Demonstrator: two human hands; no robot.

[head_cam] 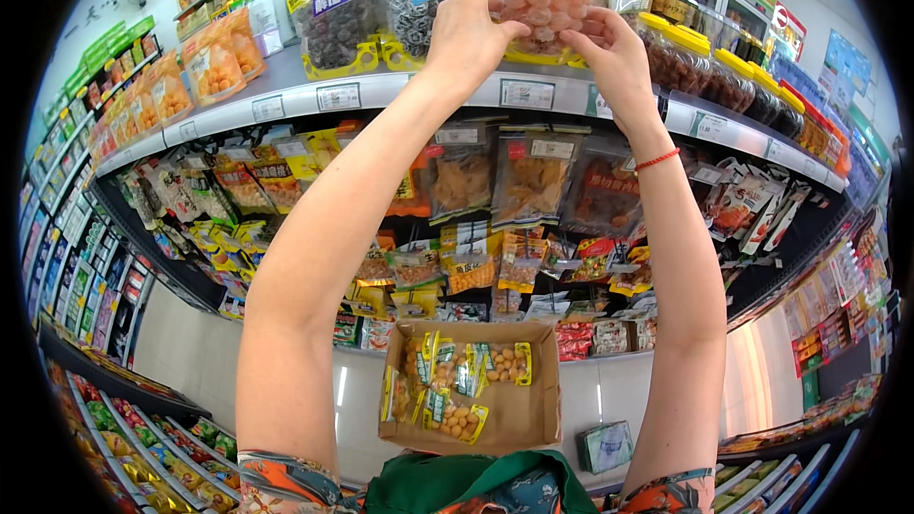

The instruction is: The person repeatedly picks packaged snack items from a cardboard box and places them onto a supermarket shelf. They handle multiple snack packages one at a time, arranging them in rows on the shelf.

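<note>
On the top shelf stands a clear snack pouch with pink candies (539, 11) and a yellow top and base. My left hand (475, 32) grips its left side. My right hand (607, 46) is at its lower right edge, thumb on the front and fingers partly behind the pouch. Left of it stand a pouch of frosted dark pieces (410, 21) and a pouch of dark dried fruit (332, 28). Below, between my forearms, a cardboard box (525, 414) holds several yellow-edged bags of round tan snacks (453, 417).
The shelf's front edge (428, 94) carries price tags. Yellow-lidded jars (675, 50) stand to the right, orange snack pouches (214, 61) to the left. Hanging snack packs (539, 178) fill the rack beneath. A wrapped bundle (605, 446) lies on the floor right of the box.
</note>
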